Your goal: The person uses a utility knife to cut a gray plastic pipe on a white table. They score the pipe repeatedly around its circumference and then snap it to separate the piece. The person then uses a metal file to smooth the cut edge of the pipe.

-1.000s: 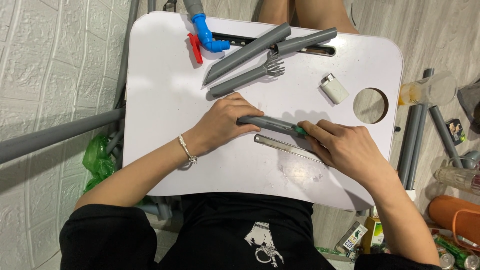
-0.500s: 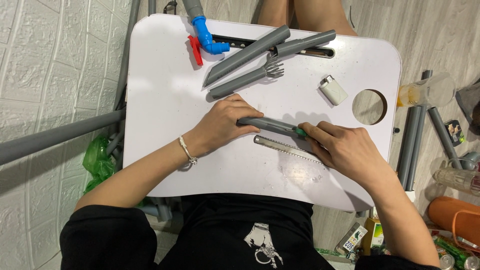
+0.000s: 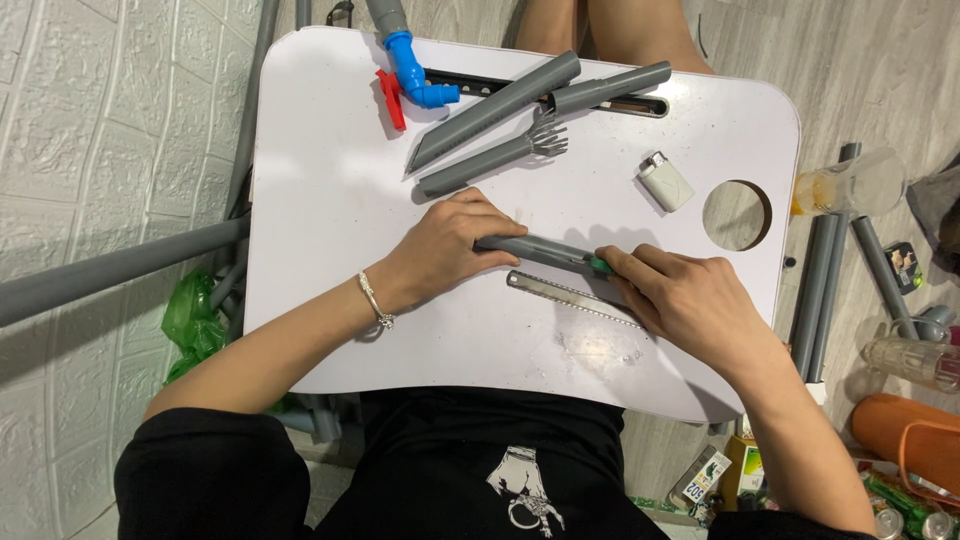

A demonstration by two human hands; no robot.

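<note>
Head cam, looking straight down at a white rounded lap table (image 3: 330, 220) with a round cup hole (image 3: 737, 215) cut in it. I'll place everything off that hole.

Well away from the hole, towards the middle of the table, the left hand (image 3: 445, 245) is clamped over one end of a short grey plastic pipe (image 3: 530, 250), fingers wrapped over the top and pinning it flat to the table. The pipe's other end points back towards the hole. There the right hand (image 3: 685, 300) is closed around a small tool with a green tip (image 3: 600, 266), and that tip touches the pipe's end. Can't tell what the tool is, most of it is buried in the hand.

Just beside the pipe, on the body side, a thin serrated metal saw blade (image 3: 565, 295) lies flat on the table, one end slipping under the right hand.

Right next to the hole sits a small white lighter (image 3: 665, 181). Further from the hole, along the table's far edge, are two long grey pipes cut at a slant (image 3: 495, 110), one grey pipe with its end slit into prongs like a fork (image 3: 490, 160), and a blue elbow fitting with a red valve handle (image 3: 415, 80).

There's some white dust (image 3: 590, 350) on the table's near edge, below the hole.
</note>
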